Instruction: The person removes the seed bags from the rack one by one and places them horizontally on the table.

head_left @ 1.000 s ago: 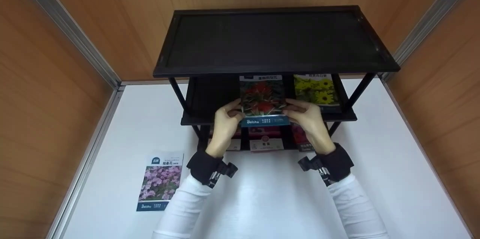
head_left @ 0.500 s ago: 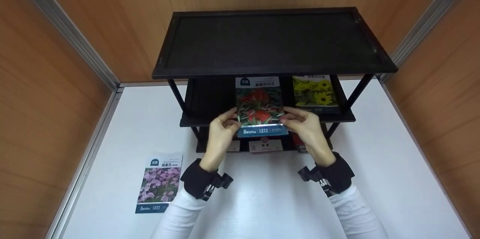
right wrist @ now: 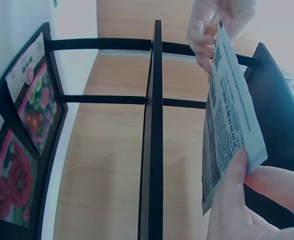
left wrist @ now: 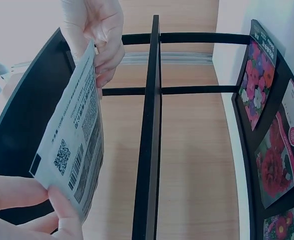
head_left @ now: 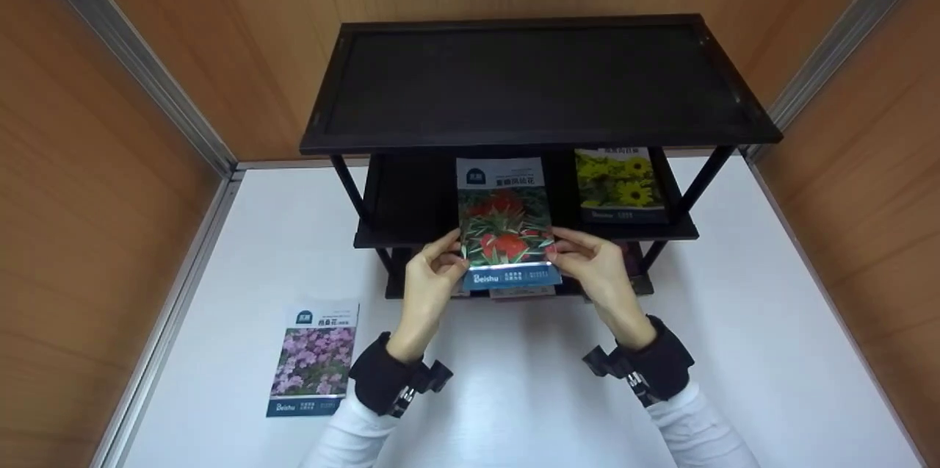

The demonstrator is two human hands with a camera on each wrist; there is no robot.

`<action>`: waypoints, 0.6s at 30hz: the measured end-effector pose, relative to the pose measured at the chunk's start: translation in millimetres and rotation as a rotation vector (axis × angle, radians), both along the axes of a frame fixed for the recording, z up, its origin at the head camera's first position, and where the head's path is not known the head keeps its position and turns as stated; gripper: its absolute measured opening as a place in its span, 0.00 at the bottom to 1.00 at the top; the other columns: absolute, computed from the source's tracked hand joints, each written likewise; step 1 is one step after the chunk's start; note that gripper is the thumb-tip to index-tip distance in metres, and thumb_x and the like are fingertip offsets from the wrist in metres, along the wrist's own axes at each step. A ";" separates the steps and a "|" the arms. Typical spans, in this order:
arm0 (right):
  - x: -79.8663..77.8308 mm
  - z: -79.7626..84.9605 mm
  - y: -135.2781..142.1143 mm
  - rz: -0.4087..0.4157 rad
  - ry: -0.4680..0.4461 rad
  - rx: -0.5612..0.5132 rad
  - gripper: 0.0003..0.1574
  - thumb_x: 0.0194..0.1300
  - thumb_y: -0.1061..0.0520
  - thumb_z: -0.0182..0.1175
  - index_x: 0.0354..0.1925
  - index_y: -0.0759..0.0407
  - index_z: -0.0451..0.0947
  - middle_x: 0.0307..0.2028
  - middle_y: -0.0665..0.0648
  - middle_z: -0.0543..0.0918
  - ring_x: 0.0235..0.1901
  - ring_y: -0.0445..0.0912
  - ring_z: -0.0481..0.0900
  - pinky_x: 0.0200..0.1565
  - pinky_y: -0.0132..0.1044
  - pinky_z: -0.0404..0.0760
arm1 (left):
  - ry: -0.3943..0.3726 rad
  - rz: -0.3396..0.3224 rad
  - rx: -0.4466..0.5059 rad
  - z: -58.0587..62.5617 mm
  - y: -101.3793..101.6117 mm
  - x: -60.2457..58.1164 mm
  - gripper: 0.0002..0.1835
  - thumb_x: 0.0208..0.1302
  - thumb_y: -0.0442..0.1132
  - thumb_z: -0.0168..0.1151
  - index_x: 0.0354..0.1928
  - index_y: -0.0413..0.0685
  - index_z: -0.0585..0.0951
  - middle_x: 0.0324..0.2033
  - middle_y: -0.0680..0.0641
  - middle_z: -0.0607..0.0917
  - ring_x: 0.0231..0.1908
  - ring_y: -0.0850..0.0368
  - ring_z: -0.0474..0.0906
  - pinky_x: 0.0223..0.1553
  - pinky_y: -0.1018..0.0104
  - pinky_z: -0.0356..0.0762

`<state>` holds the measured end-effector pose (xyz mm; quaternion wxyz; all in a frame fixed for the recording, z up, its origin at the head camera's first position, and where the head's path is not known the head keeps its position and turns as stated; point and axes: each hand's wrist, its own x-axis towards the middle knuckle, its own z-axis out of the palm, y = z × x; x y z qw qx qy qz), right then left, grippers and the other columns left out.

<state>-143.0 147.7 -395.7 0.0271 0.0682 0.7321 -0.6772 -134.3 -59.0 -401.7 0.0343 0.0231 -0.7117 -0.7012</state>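
Note:
A seed packet with red flowers and a blue bottom band (head_left: 505, 225) is pinched at its two side edges, near the bottom. My left hand (head_left: 429, 281) grips its left edge between thumb and fingers, and my right hand (head_left: 598, 277) grips the right edge the same way. The packet overlaps the front edge of the middle shelf (head_left: 411, 196) in the head view. Both wrist views show the printed back of the packet (left wrist: 76, 135), with a square code and barcode, between the shelf levels.
A yellow-flower packet (head_left: 620, 185) lies on the right of the middle shelf. A purple-flower packet (head_left: 312, 361) lies on the white table at left. Several packets, one with a red bloom (left wrist: 274, 167), lie on the bottom shelf. The black top shelf (head_left: 540, 82) overhangs.
Both hands have drawn the red-flower packet toward the person, out from under the top shelf, so its top edge now shows. The other packets have stayed put.

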 end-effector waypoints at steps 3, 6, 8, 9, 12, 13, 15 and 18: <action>3.4 -2.6 -1.1 -0.009 -0.001 -0.005 0.23 0.52 0.66 0.61 0.49 0.64 0.75 0.35 0.60 0.78 0.32 0.42 0.78 0.35 0.30 0.77 | -0.014 0.007 0.013 -3.0 -0.6 2.0 0.23 0.52 0.22 0.54 0.53 0.30 0.70 0.40 0.39 0.74 0.29 0.63 0.72 0.24 0.77 0.68; 6.2 -5.3 -2.9 -0.018 -0.005 -0.019 0.23 0.52 0.67 0.61 0.49 0.64 0.75 0.34 0.59 0.78 0.32 0.42 0.78 0.35 0.30 0.77 | -0.022 0.017 0.021 -5.7 -2.0 4.2 0.22 0.52 0.22 0.54 0.53 0.30 0.71 0.40 0.39 0.75 0.29 0.64 0.72 0.25 0.77 0.69; 8.4 -7.0 -4.5 -0.022 -0.007 -0.024 0.23 0.51 0.67 0.61 0.49 0.64 0.75 0.34 0.59 0.79 0.31 0.42 0.78 0.34 0.30 0.77 | -0.020 0.022 0.022 -7.7 -2.9 6.0 0.22 0.51 0.21 0.54 0.52 0.29 0.71 0.39 0.39 0.75 0.30 0.63 0.72 0.28 0.77 0.70; 9.6 -7.9 -5.1 -0.024 -0.007 -0.025 0.23 0.51 0.67 0.61 0.49 0.64 0.75 0.33 0.59 0.79 0.31 0.42 0.78 0.34 0.30 0.77 | -0.020 0.024 0.022 -8.5 -3.5 6.8 0.22 0.51 0.21 0.54 0.52 0.29 0.71 0.39 0.39 0.76 0.30 0.63 0.72 0.29 0.77 0.71; 13.8 -10.3 -6.9 -0.033 -0.006 -0.026 0.23 0.51 0.68 0.61 0.48 0.64 0.76 0.33 0.58 0.79 0.30 0.42 0.78 0.32 0.30 0.77 | -0.023 0.025 0.035 -11.5 -5.2 9.9 0.22 0.51 0.21 0.54 0.52 0.28 0.71 0.39 0.38 0.75 0.31 0.62 0.72 0.32 0.78 0.71; 15.2 -11.2 -7.3 -0.036 -0.008 -0.033 0.23 0.51 0.68 0.61 0.48 0.64 0.76 0.32 0.58 0.79 0.29 0.42 0.78 0.31 0.30 0.77 | -0.026 0.024 0.038 -12.3 -5.9 11.2 0.22 0.51 0.21 0.54 0.52 0.28 0.71 0.39 0.38 0.75 0.31 0.61 0.72 0.33 0.78 0.71; 18.3 -13.0 -8.0 -0.036 -0.012 -0.050 0.23 0.50 0.68 0.61 0.48 0.65 0.76 0.32 0.58 0.79 0.29 0.43 0.78 0.31 0.30 0.77 | -0.031 0.021 0.042 -14.1 -7.2 14.1 0.22 0.52 0.21 0.54 0.52 0.28 0.71 0.39 0.39 0.75 0.31 0.61 0.72 0.33 0.78 0.71; 22.3 -15.8 -9.0 -0.037 -0.022 -0.076 0.23 0.50 0.69 0.61 0.48 0.65 0.75 0.32 0.58 0.79 0.29 0.43 0.78 0.32 0.30 0.77 | -0.034 0.013 0.040 -16.5 -9.2 18.8 0.23 0.52 0.21 0.55 0.53 0.28 0.70 0.39 0.39 0.74 0.32 0.63 0.72 0.34 0.78 0.71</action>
